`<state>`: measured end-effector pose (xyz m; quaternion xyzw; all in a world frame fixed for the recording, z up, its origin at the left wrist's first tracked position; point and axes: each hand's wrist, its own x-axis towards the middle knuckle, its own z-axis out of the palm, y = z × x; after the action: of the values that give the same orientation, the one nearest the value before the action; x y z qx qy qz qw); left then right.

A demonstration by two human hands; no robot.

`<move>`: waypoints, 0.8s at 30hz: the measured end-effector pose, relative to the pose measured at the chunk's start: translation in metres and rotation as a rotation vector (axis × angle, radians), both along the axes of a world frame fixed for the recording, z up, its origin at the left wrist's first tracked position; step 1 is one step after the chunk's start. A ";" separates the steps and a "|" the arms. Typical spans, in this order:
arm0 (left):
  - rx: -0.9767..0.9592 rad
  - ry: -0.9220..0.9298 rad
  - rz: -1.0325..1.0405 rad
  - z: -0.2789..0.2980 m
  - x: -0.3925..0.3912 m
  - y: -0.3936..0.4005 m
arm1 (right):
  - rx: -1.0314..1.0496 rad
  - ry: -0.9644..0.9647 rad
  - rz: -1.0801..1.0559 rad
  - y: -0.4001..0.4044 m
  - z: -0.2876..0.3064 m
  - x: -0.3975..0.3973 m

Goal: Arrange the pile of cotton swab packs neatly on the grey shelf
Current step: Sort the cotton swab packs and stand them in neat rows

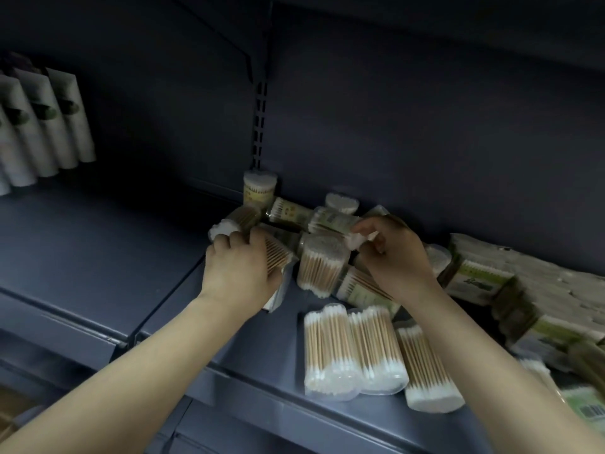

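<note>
A loose pile of clear cotton swab packs (319, 270) with wooden sticks lies on the grey shelf (255, 342). One pack (259, 188) stands upright against the back wall. Three packs (353, 352) lie side by side near the shelf's front edge. My left hand (239, 267) grips a pack (278, 257) at the left end of the pile, and another pack (234, 222) lies just beyond its fingertips. My right hand (393, 253) pinches the white end of a pack (330, 221) on top of the pile.
Wrapped bundles of swab packs (523, 290) are stacked at the right. White and green tall packets (42, 126) stand in a row on the neighbouring shelf bay at far left. A slotted upright (260, 119) divides the dark back wall. The shelf's front lip (248, 398) runs below my forearms.
</note>
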<state>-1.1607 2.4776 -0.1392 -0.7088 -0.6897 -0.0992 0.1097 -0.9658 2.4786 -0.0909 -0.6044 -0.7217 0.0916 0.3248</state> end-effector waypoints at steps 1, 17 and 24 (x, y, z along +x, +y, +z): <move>-0.006 0.004 0.015 0.000 0.001 0.000 | 0.000 -0.003 -0.003 0.000 0.000 0.000; 0.162 -0.144 0.012 0.008 0.002 -0.020 | -0.018 0.018 0.043 -0.012 0.001 -0.004; 0.174 -0.218 0.004 0.022 0.013 -0.045 | -0.023 0.058 0.021 -0.021 -0.001 0.001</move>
<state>-1.1480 2.4327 -0.1177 -0.6801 -0.6879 -0.2349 0.0955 -0.9650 2.4576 -0.0916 -0.5975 -0.7172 0.1207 0.3376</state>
